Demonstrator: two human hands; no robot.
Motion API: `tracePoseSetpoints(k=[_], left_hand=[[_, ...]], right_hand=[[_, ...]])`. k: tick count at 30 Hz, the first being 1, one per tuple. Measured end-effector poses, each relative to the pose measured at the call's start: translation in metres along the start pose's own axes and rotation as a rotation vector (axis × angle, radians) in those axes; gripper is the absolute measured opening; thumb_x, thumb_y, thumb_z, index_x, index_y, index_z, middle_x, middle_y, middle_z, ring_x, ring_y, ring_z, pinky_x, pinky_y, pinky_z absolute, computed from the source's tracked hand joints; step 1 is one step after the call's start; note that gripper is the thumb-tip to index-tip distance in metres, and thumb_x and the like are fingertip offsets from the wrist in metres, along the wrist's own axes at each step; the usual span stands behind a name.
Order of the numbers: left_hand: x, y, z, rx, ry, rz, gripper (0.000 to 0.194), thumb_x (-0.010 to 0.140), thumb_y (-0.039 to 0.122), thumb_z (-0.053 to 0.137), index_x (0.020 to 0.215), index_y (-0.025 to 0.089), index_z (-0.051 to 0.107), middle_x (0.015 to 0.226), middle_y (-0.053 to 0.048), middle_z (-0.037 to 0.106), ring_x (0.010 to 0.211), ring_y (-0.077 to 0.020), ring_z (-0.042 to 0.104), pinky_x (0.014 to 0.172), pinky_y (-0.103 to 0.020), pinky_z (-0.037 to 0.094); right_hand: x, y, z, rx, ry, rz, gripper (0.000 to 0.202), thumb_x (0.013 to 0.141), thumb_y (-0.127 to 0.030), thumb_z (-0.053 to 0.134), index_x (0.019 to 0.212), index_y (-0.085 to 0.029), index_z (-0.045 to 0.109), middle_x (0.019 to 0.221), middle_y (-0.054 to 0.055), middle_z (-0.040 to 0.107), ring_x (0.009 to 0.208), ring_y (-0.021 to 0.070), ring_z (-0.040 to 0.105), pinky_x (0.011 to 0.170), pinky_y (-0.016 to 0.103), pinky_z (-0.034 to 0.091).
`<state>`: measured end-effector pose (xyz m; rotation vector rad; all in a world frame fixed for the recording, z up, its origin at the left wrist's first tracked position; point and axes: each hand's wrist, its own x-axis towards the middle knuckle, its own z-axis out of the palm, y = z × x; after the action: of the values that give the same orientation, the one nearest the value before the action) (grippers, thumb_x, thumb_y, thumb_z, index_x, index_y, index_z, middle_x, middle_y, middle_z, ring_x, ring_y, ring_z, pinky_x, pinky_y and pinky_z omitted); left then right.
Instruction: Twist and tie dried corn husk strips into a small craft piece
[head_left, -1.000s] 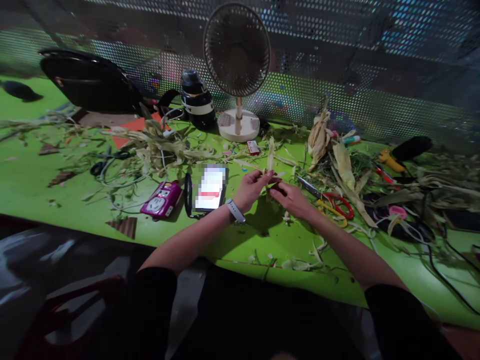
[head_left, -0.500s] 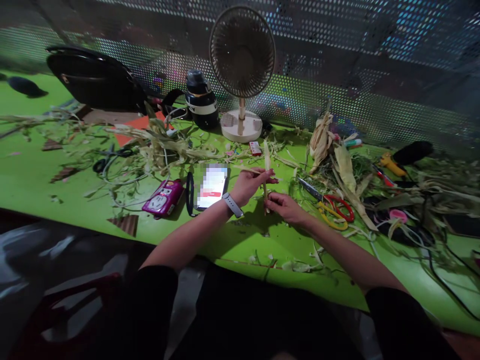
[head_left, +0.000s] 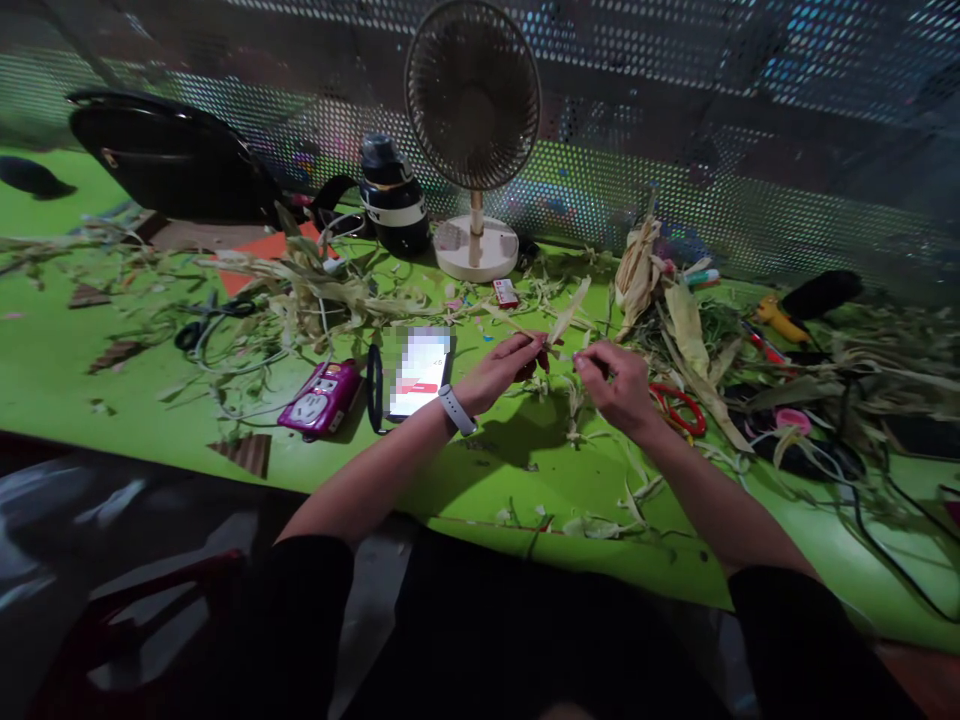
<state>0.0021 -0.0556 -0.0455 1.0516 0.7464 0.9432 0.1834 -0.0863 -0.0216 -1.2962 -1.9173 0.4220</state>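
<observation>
My left hand (head_left: 504, 372), with a pale watch band on its wrist, pinches a pale strip of corn husk (head_left: 570, 312) whose broad end points up and to the right. A thin, light stick-like piece (head_left: 504, 319) crosses above the same hand. Just right of the husk strip is my right hand (head_left: 619, 385), thumb and forefinger pressed together; anything between them is too small to make out. Below the hands, thin husk shreds (head_left: 574, 410) lie on the green table (head_left: 465, 490). Red-handled scissors (head_left: 679, 405) are partly hidden behind my right hand.
A lit phone (head_left: 420, 372) and purple power strip (head_left: 321, 400) lie left of my hands. Behind stand a fan (head_left: 476, 245) and black bottle (head_left: 394, 210). Husk piles (head_left: 686, 325) and a yellow glue gun (head_left: 781, 318) are to the right, with cables (head_left: 862, 540) near the edge.
My right hand has moved up and to the right, away from the husk strip's lower end. The strip has tilted from upright to leaning right. The view has shifted slightly.
</observation>
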Motion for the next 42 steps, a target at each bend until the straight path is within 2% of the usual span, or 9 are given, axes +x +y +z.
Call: tracePoseSetpoints(k=[7, 13, 17, 20, 24, 27, 32, 37, 42], left_hand=[[-0.003, -0.006, 0.007, 0.034, -0.134, -0.082, 0.038, 0.072, 0.051, 0.068, 0.078, 0.015, 0.060, 0.063, 0.004, 0.047, 0.056, -0.0053, 0.039, 0.053, -0.019, 0.031], [-0.003, -0.006, 0.007, 0.226, -0.234, -0.001, 0.039, 0.078, 0.054, 0.059, 0.076, 0.016, 0.058, 0.069, 0.002, 0.048, 0.063, -0.0084, 0.042, 0.062, -0.022, 0.035], [-0.003, -0.002, 0.004, 0.455, -0.331, 0.062, 0.037, 0.082, 0.051, 0.054, 0.072, 0.016, 0.058, 0.065, 0.002, 0.047, 0.061, -0.0092, 0.040, 0.060, -0.023, 0.034], [-0.005, 0.001, 0.006, 0.532, -0.415, 0.083, 0.037, 0.083, 0.050, 0.054, 0.071, 0.016, 0.060, 0.065, 0.001, 0.050, 0.062, -0.0101, 0.044, 0.061, -0.023, 0.036], [-0.008, -0.001, 0.009, 0.565, -0.429, 0.062, 0.037, 0.083, 0.049, 0.053, 0.072, 0.015, 0.062, 0.059, 0.002, 0.048, 0.055, -0.0084, 0.040, 0.055, -0.023, 0.032], [-0.009, -0.003, 0.009, 0.581, -0.461, 0.000, 0.037, 0.085, 0.049, 0.051, 0.075, 0.015, 0.062, 0.054, 0.004, 0.040, 0.049, -0.0071, 0.033, 0.049, -0.022, 0.025], [-0.009, -0.006, 0.009, 0.581, -0.452, -0.007, 0.041, 0.085, 0.054, 0.048, 0.075, 0.016, 0.059, 0.057, 0.003, 0.041, 0.052, -0.0082, 0.034, 0.051, -0.023, 0.026], [-0.012, -0.005, 0.015, 0.625, -0.500, -0.018, 0.037, 0.086, 0.050, 0.049, 0.076, 0.017, 0.061, 0.061, 0.001, 0.047, 0.057, -0.0108, 0.040, 0.058, -0.024, 0.033], [-0.016, -0.008, 0.021, 0.576, -0.532, -0.042, 0.037, 0.085, 0.048, 0.053, 0.076, 0.016, 0.066, 0.062, 0.000, 0.052, 0.056, -0.0098, 0.042, 0.060, -0.024, 0.035]], right_hand=[[0.010, 0.012, 0.006, 0.333, -0.182, 0.343, 0.054, 0.080, -0.067, 0.047, 0.056, -0.019, 0.050, 0.046, -0.005, 0.034, 0.046, 0.0093, 0.032, 0.048, 0.026, 0.026], [0.007, 0.014, 0.018, 0.449, -0.108, 0.300, 0.050, 0.078, -0.065, 0.053, 0.058, -0.020, 0.047, 0.051, -0.005, 0.036, 0.048, 0.0089, 0.032, 0.048, 0.026, 0.026], [0.012, 0.020, 0.008, 0.443, -0.194, 0.354, 0.048, 0.077, -0.062, 0.057, 0.058, -0.019, 0.052, 0.050, -0.004, 0.043, 0.049, 0.0100, 0.039, 0.051, 0.026, 0.032], [0.016, 0.024, -0.003, 0.544, -0.221, 0.315, 0.043, 0.079, -0.060, 0.055, 0.075, -0.019, 0.063, 0.074, 0.002, 0.064, 0.072, 0.0145, 0.058, 0.069, 0.028, 0.044], [0.017, 0.018, -0.006, 0.651, -0.283, 0.252, 0.038, 0.074, -0.055, 0.066, 0.087, -0.020, 0.070, 0.097, 0.004, 0.070, 0.098, 0.0183, 0.061, 0.091, 0.034, 0.044], [0.016, 0.011, -0.002, 0.678, -0.282, 0.273, 0.035, 0.072, -0.053, 0.069, 0.079, -0.019, 0.070, 0.091, 0.005, 0.072, 0.092, 0.0170, 0.063, 0.090, 0.033, 0.045], [0.015, 0.009, 0.001, 0.713, -0.362, 0.303, 0.038, 0.072, -0.054, 0.069, 0.084, -0.018, 0.070, 0.093, 0.006, 0.072, 0.090, 0.0171, 0.063, 0.086, 0.032, 0.047], [0.013, 0.012, 0.009, 0.675, -0.194, 0.319, 0.032, 0.073, -0.049, 0.070, 0.074, -0.017, 0.069, 0.081, 0.004, 0.071, 0.080, 0.0155, 0.062, 0.081, 0.032, 0.046], [0.012, 0.012, 0.016, 0.675, -0.183, 0.376, 0.032, 0.072, -0.047, 0.070, 0.071, -0.015, 0.068, 0.077, 0.005, 0.070, 0.077, 0.0152, 0.062, 0.080, 0.032, 0.046]])
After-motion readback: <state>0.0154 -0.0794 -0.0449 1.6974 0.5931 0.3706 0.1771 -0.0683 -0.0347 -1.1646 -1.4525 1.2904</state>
